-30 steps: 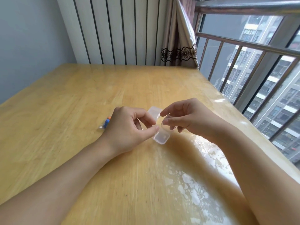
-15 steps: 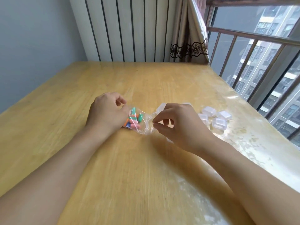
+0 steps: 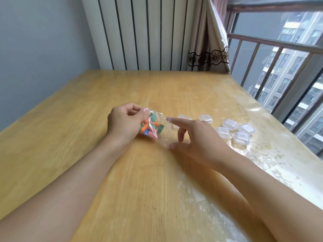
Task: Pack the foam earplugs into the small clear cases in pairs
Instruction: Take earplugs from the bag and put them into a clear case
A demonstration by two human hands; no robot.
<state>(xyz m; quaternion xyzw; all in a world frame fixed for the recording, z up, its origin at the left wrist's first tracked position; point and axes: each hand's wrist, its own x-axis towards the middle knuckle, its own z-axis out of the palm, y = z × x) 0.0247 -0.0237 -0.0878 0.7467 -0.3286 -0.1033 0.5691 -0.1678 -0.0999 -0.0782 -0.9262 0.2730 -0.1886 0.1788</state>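
A clear plastic bag (image 3: 160, 131) with several coloured foam earplugs (image 3: 151, 127) inside lies at the middle of the wooden table (image 3: 70, 130). My left hand (image 3: 125, 124) grips the bag's left end with curled fingers. My right hand (image 3: 194, 137) is at the bag's open right end, with forefinger and thumb spread and touching the plastic. Several small clear cases (image 3: 234, 131), all shut, lie in a cluster on the table to the right of my right hand. One case (image 3: 183, 117) sits just behind my right forefinger.
The table's right edge (image 3: 272, 119) runs along a window with a metal railing (image 3: 279, 44). A curtain (image 3: 208, 49) hangs at the back right corner, and a ribbed white panel (image 3: 145, 32) stands behind the table.
One second ago both hands held a small clear case. Since then my left hand has taken the earplug bag, and my right hand's fingers have spread at the bag's mouth. The camera has tilted.
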